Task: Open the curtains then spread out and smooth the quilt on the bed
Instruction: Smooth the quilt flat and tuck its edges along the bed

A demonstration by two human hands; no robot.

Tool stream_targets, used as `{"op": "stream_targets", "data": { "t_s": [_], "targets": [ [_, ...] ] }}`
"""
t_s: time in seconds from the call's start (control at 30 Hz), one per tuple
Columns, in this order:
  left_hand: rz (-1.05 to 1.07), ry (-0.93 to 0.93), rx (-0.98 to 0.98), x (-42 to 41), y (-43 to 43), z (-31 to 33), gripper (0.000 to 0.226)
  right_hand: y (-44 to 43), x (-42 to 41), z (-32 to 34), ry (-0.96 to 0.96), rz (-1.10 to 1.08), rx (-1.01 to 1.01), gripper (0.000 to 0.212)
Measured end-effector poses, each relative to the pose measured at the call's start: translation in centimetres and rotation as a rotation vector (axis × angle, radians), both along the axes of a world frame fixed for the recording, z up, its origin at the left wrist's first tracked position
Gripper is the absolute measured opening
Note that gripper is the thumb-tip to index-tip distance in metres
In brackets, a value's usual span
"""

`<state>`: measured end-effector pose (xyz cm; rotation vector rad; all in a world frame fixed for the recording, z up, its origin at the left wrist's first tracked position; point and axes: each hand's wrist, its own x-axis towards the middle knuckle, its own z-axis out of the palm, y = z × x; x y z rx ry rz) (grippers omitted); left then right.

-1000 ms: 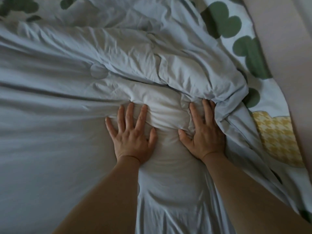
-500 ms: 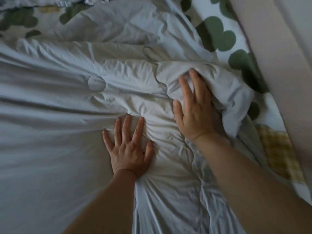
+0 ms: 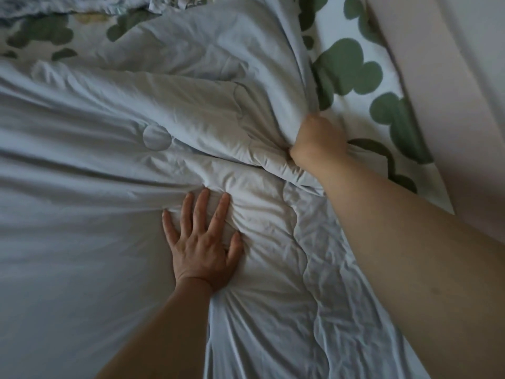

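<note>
Head view: the pale blue quilt [image 3: 109, 160] is laid, creased, over the green-spotted sheet [image 3: 352, 69]. It is pressed down by the left hand [image 3: 203, 250], fingers straight and splayed. A bunched fold near its right edge is gripped by the right hand [image 3: 317, 140], closed into a fist.

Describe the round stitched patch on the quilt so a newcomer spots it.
The pale blue quilt fills most of the view. Above and left of the flat left hand sits the round stitched patch, the one full smooth circle among long creases.
</note>
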<state>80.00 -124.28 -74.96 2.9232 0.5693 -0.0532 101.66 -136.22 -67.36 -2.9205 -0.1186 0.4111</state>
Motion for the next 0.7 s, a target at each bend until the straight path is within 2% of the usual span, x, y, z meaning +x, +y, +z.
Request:
{"op": "stream_targets", "data": {
  "t_s": [0.03,0.07,0.13,0.2,0.23,0.33,0.43,0.5,0.57,0.63,0.7],
  "targets": [
    [0.001,0.002,0.001,0.0,0.0,0.0,0.072,-0.2,0.4,0.5,-0.075,0.027,0.027,0.047],
    [0.002,0.003,0.001,-0.1,0.0,0.0,0.072,-0.5,1.0,1.2,-0.156,0.023,0.079,0.039],
    [0.0,-0.004,-0.003,0.0,0.2,0.0,0.072,-2.0,3.8,2.8,-0.345,-0.071,0.173,0.042],
    [-0.006,0.003,-0.002,0.0,0.2,0.1,0.073,-3.8,6.7,3.3,-0.487,-0.135,0.151,0.043],
    [-0.004,0.009,-0.005,0.1,0.2,0.1,0.073,-4.2,7.6,2.7,-0.494,-0.16,0.137,0.043],
    [-0.012,0.031,-0.019,0.1,0.1,0.2,0.075,-2.7,6.1,-0.5,-0.342,-0.255,0.161,0.046],
    [-0.007,0.043,-0.03,0.1,0.2,0.1,0.076,0.5,1.3,-2.7,-0.412,-0.086,0.078,0.061],
    [-0.008,0.034,-0.032,0.1,0.2,0.2,0.076,1.8,-1.9,-3.0,-0.482,0.103,0.041,0.075],
    [-0.012,0.041,-0.032,0.1,0.1,0.3,0.076,1.7,-3.9,-4.1,-0.469,0.309,0.002,0.081],
    [-0.01,0.043,-0.028,0.1,0.2,0.2,0.077,0.8,-3.6,-4.8,-0.411,0.345,-0.009,0.09],
    [-0.015,0.048,-0.024,0.1,0.2,0.2,0.077,0.2,-2.6,-5.4,-0.328,0.267,-0.033,0.103]
  ]
}}
